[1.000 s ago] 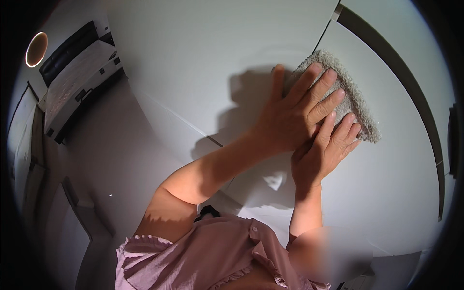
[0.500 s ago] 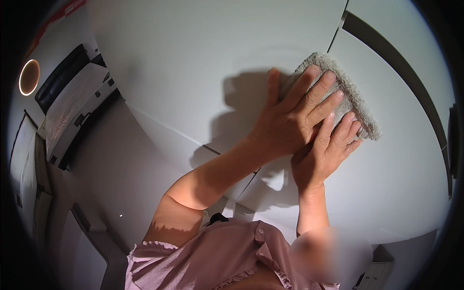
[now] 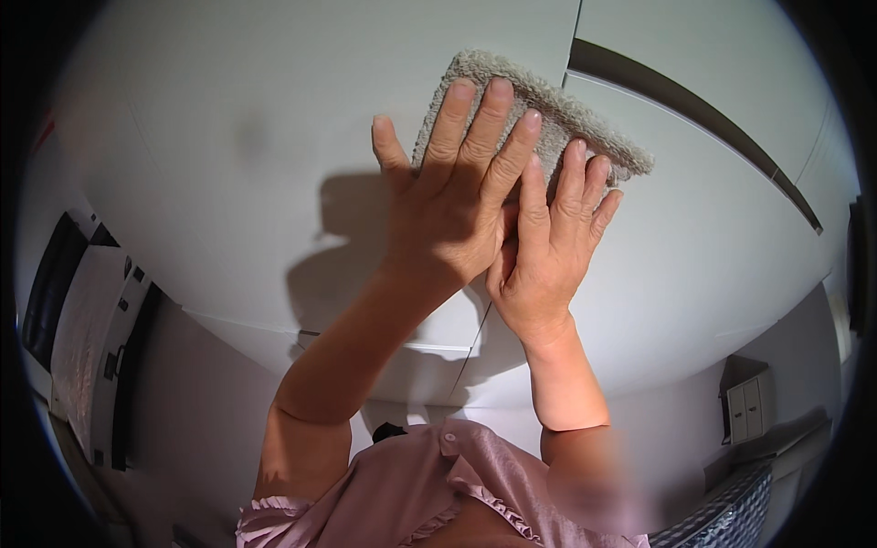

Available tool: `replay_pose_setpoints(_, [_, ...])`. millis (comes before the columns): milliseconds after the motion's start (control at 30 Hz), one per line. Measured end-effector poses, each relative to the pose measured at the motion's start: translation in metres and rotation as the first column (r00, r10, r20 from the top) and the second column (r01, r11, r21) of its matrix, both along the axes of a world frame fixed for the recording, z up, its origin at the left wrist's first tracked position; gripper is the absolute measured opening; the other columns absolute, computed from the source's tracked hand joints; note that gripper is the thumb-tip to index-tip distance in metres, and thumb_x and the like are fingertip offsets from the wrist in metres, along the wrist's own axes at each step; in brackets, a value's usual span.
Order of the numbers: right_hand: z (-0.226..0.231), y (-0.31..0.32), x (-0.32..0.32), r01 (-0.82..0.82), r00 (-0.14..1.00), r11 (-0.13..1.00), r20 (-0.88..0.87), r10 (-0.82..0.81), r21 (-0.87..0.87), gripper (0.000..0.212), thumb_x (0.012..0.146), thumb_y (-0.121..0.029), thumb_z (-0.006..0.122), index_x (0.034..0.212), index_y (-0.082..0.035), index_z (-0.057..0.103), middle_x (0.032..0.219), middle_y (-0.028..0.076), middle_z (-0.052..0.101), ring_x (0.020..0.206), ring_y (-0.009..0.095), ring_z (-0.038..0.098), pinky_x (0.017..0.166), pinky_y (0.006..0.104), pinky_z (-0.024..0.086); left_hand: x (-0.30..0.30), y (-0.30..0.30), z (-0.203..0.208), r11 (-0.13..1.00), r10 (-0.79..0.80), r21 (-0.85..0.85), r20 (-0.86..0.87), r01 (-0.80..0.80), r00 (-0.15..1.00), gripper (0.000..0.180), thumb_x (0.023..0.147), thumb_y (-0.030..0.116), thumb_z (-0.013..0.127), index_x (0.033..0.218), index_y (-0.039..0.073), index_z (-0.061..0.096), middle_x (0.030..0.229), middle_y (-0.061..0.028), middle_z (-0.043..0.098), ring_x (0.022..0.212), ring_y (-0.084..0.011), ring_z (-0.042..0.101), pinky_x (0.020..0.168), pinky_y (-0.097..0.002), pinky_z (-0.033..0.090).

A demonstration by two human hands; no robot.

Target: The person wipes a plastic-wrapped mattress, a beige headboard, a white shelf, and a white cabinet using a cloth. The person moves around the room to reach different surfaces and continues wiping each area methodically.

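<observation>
A grey fluffy cloth is spread against a pale, smooth cabinet front, across the seam between two panels. My left hand presses on it with the fingers fanned out; the thumb sticks out past the cloth's left edge. Just to the right, my right hand lies flat, its fingertips on the cloth's lower right part. Both hands are open, and their inner sides touch or nearly touch. Dark shadows of the hands and arms fall on the panel at the left.
A long dark handle recess curves across the panel at upper right. At far left stands a bed or couch with a black headrest. On the right are a small white cabinet and a dark woven seat.
Both hands and the cloth have shifted left and upward across the panel, leftward relative to the seam. The view has turned, bringing the white cabinet and the woven seat further in.
</observation>
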State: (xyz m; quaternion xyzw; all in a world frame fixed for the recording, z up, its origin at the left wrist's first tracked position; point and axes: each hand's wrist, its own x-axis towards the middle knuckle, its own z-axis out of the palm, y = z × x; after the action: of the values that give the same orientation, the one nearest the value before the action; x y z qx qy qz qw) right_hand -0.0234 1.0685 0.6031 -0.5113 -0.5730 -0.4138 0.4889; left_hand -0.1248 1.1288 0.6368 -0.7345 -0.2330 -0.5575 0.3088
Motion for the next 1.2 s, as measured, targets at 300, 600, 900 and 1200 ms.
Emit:
replay_pose_setpoints(300, [0.016, 0.002, 0.021, 0.063, 0.998, 0.995, 0.01, -0.064, 0.074, 0.053, 0.097, -0.016, 0.052, 0.148, -0.007, 0.039, 0.157, 0.021, 0.026, 0.147, 0.04, 0.021, 0.117, 0.0542, 0.009, 0.019, -0.009, 0.022, 0.998, 0.022, -0.055, -0.097, -0.027, 0.995, 0.072, 0.088, 0.033, 0.059, 0.153, 0.019, 0.031, 0.162, -0.0111, 0.019, 0.149, -0.0341, 0.012, 0.107, -0.0708, -0.009])
replay_pose_setpoints(600, [0.011, 0.005, 0.0, 0.026, 0.995, 0.996, 0.098, -0.035, 0.086, 0.053, 0.099, -0.021, 0.052, 0.149, -0.008, 0.039, 0.157, 0.023, 0.026, 0.145, 0.044, 0.021, 0.115, 0.0564, 0.014, -0.002, -0.006, 0.006, 0.999, 0.038, -0.014, 0.001, -0.038, 0.999, 0.066, 0.086, 0.035, 0.059, 0.147, 0.018, 0.041, 0.161, -0.011, 0.021, 0.15, -0.0319, 0.012, 0.103, -0.0756, -0.006])
replay_pose_setpoints(900, [0.0, 0.03, -0.01, -0.049, 0.984, 0.993, 0.175, 0.029, 0.111, 0.055, 0.095, -0.016, 0.055, 0.148, -0.01, 0.04, 0.155, 0.023, 0.029, 0.146, 0.041, 0.022, 0.118, 0.0521, 0.011, -0.016, 0.007, -0.016, 0.985, 0.151, -0.095, 0.086, -0.143, 0.985, 0.065, 0.09, 0.034, 0.06, 0.149, 0.02, 0.038, 0.161, -0.0113, 0.019, 0.15, -0.0328, 0.009, 0.103, -0.0735, -0.007])
replay_pose_setpoints(1200, [0.007, 0.019, -0.015, -0.038, 0.986, 0.997, 0.164, 0.026, 0.071, 0.057, 0.091, -0.014, 0.059, 0.146, -0.011, 0.042, 0.154, 0.024, 0.031, 0.145, 0.041, 0.026, 0.117, 0.0546, 0.01, -0.022, -0.003, -0.01, 0.983, 0.156, -0.118, 0.106, -0.143, 0.982, 0.058, 0.086, 0.034, 0.063, 0.14, 0.019, 0.05, 0.159, -0.0085, 0.025, 0.149, -0.0292, 0.011, 0.104, -0.0717, -0.002])
